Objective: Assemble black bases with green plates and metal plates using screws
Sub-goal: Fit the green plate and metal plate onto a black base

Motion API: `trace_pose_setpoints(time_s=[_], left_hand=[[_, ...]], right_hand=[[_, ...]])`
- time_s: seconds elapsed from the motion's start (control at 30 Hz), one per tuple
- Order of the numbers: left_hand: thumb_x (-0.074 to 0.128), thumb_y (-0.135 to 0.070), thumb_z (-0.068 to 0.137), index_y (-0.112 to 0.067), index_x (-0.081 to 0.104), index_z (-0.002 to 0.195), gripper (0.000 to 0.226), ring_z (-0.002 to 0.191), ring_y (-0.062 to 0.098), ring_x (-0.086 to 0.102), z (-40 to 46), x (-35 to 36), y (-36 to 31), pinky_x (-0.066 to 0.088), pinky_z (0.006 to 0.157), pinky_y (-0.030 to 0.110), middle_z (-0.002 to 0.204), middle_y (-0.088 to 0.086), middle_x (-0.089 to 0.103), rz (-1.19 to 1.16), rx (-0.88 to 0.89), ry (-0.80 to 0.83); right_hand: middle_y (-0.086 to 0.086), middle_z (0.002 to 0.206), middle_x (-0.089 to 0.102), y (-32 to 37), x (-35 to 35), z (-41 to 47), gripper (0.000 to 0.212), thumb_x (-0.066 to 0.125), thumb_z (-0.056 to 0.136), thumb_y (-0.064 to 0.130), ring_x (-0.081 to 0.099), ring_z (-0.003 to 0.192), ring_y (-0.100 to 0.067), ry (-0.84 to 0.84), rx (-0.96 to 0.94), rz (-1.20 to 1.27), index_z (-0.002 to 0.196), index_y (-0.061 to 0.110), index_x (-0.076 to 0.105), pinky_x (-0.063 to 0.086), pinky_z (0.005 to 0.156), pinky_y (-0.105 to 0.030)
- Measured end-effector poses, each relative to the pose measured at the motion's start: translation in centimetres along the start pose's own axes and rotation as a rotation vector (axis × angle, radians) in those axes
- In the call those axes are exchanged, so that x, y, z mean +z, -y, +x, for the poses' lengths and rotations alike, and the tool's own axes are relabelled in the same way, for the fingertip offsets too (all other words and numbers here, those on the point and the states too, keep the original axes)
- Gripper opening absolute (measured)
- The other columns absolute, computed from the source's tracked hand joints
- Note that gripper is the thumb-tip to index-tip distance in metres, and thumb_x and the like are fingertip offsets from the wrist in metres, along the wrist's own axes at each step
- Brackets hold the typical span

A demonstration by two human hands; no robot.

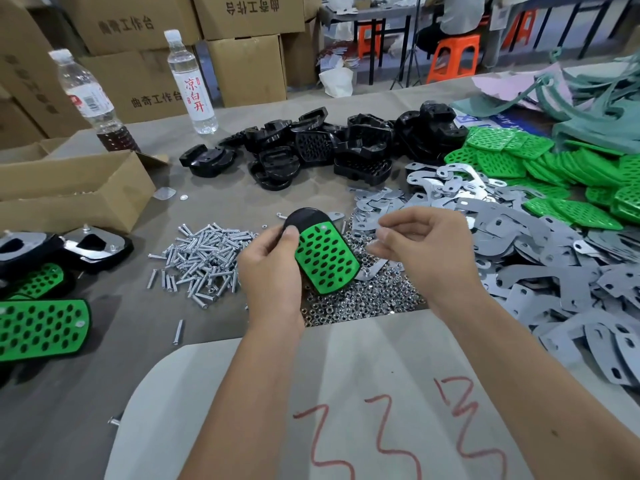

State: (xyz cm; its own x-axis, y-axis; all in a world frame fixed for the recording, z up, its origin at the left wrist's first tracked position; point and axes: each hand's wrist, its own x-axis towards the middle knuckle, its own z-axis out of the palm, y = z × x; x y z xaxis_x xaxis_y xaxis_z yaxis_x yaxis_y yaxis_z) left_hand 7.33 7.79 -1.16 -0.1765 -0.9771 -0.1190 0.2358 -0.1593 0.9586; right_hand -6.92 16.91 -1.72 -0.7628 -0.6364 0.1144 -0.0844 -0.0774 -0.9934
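Two water bottles (188, 81) stand at the back of the table (69, 410), in front of stacked cardboard boxes (242, 15). An open carton (69, 192) lies at the left edge. Beyond the hands, a heap of black bases (311, 147) spreads across the middle, and loose green plates (554, 174) pile up at the right. Grey metal plates (519, 258) cover the right side of the table, reaching close to the right forearm. A scatter of screws (204, 258) lies just left of the hands, and a bed of small nuts (363, 299) sits beneath them. Finished pieces (41, 327), green on black, rest at the left edge. A white sheet (346, 393) with red scribbles lies nearest the person.

The piece in hand (322, 254) is a black base with a green plate full of oval holes seated on its face; the rounded black end points away, and a small screw head shows near the top of the green. It is held above the nuts, tilted slightly.

The left hand (273, 268) grips the piece along its left edge, thumb pressed on the front. The right hand (426, 247) hovers just to the right, fingers curled inward with thumb and forefinger close together; whether they pinch something small cannot be told.
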Motion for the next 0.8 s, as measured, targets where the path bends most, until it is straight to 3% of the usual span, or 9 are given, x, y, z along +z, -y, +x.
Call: trace_pose_setpoints(time_s=[0.1,0.2,0.33,0.37,0.43,0.53,0.6,0.8], left_hand=[[0.071,-0.012,0.095,-0.041,0.079,0.066,0.042,0.078,0.014,0.075,0.0,-0.3,-0.3,0.063,0.069,0.034,0.074,-0.009,0.077,0.064,0.023,-0.006],[0.074,-0.003,0.091,-0.016,0.075,0.07,0.024,0.07,0.017,0.073,0.1,-0.4,-0.3,0.058,0.053,0.028,0.069,-0.003,0.075,0.009,-0.062,0.004],[0.063,0.005,0.091,-0.009,0.058,0.084,0.016,0.075,0.026,0.069,-0.2,0.1,-0.2,0.062,0.058,0.033,0.075,0.007,0.071,-0.131,-0.207,0.102],[0.059,0.006,0.092,-0.004,0.059,0.094,0.01,0.074,0.026,0.071,-0.4,0.3,-0.4,0.064,0.062,0.035,0.082,0.013,0.07,-0.178,-0.237,0.137],[0.053,0.006,0.093,0.002,0.059,0.111,0.019,0.073,0.026,0.073,-0.7,0.5,-0.4,0.065,0.069,0.036,0.094,0.022,0.069,-0.234,-0.269,0.179],[0.053,0.007,0.095,-0.003,0.056,0.094,0.01,0.072,0.026,0.071,-1.0,0.7,-0.5,0.064,0.066,0.036,0.088,0.02,0.07,-0.206,-0.223,0.223],[0.055,0.007,0.095,-0.008,0.051,0.081,0.021,0.073,0.028,0.069,-1.2,0.7,-0.3,0.062,0.064,0.036,0.081,0.016,0.069,-0.154,-0.186,0.25],[0.061,0.002,0.098,-0.01,0.048,0.082,0.024,0.09,0.035,0.063,-1.8,1.3,0.2,0.063,0.079,0.046,0.097,0.023,0.06,-0.018,-0.051,0.28]], right_hand=[[-0.01,0.072,0.076,0.7,0.3,-0.5,0.009,0.083,0.084,0.003,0.077,0.064,-0.029,-0.013,-0.123,0.081,0.086,0.008,0.076,0.064,0.063,-0.032],[-0.007,0.062,0.072,0.9,0.9,-1.0,0.011,0.086,0.084,0.015,0.07,0.05,-0.025,-0.013,-0.21,0.031,0.078,0.017,0.077,0.056,0.048,-0.028],[0.0,0.052,0.064,0.7,1.2,-1.0,0.019,0.083,0.087,0.026,0.053,0.039,-0.017,-0.011,-0.229,-0.056,0.07,0.024,0.075,0.04,0.04,-0.023],[-0.001,0.052,0.064,0.7,1.2,-0.9,0.019,0.083,0.088,0.024,0.052,0.039,-0.016,0.002,-0.229,-0.045,0.071,0.022,0.075,0.04,0.04,-0.022],[-0.007,0.057,0.067,0.7,1.4,-1.0,0.013,0.082,0.089,0.015,0.059,0.044,-0.018,0.059,-0.216,0.011,0.078,0.017,0.076,0.045,0.042,-0.022],[-0.011,0.067,0.073,0.6,1.7,-1.2,0.006,0.078,0.088,0.0,0.069,0.056,-0.023,0.146,-0.209,0.051,0.089,0.005,0.077,0.058,0.054,-0.028],[-0.009,0.067,0.073,0.5,1.9,-1.3,0.008,0.076,0.089,-0.002,0.071,0.059,-0.026,0.155,-0.227,0.019,0.089,0.007,0.076,0.062,0.059,-0.033],[-0.005,0.064,0.071,0.2,1.9,-1.3,0.009,0.076,0.09,0.002,0.07,0.055,-0.021,0.049,-0.326,-0.03,0.087,0.011,0.076,0.058,0.056,-0.025]])
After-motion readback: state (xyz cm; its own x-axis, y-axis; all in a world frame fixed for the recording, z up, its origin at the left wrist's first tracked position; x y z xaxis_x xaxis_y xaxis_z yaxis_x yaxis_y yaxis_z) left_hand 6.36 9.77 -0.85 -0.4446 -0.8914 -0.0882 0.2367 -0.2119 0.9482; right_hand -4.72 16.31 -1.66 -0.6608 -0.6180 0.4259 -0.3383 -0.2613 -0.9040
